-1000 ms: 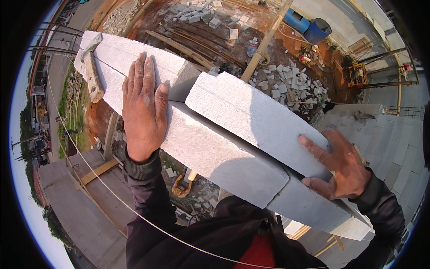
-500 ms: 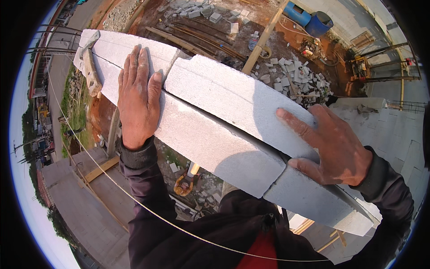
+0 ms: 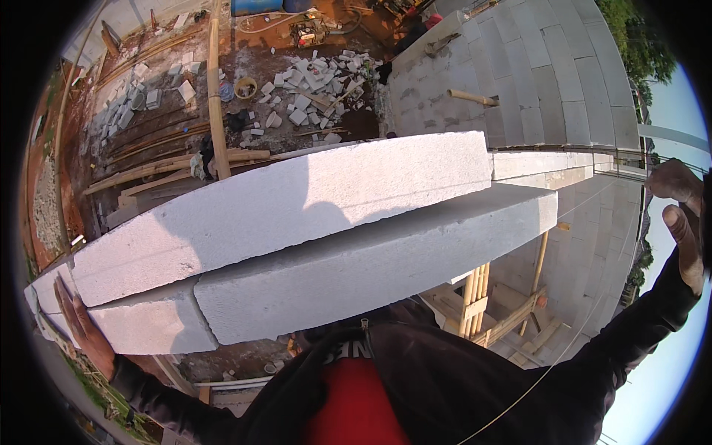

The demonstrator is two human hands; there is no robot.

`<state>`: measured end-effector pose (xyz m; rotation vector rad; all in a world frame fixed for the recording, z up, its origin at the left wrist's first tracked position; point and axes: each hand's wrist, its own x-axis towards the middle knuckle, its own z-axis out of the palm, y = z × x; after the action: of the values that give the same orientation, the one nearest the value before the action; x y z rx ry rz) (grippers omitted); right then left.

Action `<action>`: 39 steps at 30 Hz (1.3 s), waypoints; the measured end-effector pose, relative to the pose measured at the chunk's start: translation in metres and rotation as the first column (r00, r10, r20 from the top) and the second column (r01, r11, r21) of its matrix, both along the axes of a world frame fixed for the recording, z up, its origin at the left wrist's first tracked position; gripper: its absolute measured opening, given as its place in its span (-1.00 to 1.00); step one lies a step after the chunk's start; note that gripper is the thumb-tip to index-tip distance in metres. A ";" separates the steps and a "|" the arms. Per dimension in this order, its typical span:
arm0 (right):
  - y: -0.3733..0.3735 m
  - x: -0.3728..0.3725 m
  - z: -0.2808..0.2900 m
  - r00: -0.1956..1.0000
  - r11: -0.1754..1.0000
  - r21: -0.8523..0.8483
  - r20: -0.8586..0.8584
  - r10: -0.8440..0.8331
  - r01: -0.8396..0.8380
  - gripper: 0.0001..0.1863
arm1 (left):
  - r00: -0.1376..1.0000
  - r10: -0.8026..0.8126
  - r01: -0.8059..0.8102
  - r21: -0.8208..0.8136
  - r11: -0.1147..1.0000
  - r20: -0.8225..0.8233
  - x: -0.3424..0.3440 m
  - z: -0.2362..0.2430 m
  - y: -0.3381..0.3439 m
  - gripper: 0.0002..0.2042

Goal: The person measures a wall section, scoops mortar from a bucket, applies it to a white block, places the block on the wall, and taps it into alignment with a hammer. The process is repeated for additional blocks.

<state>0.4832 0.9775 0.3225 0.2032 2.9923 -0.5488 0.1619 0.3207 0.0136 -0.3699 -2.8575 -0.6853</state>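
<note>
Since the earlier frame, both hands left the block's (image 3: 297, 200) top. From the head view I see it lying on the wall; left hand (image 3: 85, 330) flat at its end, right hand (image 3: 682, 222) open, clear. Likely heavy, stiff, crumbly-edged; grip both ends.

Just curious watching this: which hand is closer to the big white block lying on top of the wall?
Left. The left hand rests by the top white block at its left end; the right hand is raised in the air, away from its right end.
</note>
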 end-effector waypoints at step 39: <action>0.016 -0.078 -0.254 0.967 0.841 -0.479 0.149 -0.204 0.252 -0.61 | 0.988 -0.088 0.110 -0.181 0.977 0.128 0.024 0.047 0.071 -0.43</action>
<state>0.4052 0.9936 0.0687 0.5273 2.6340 -1.2689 0.1862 0.3922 0.0607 -0.5193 -3.0449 -0.4692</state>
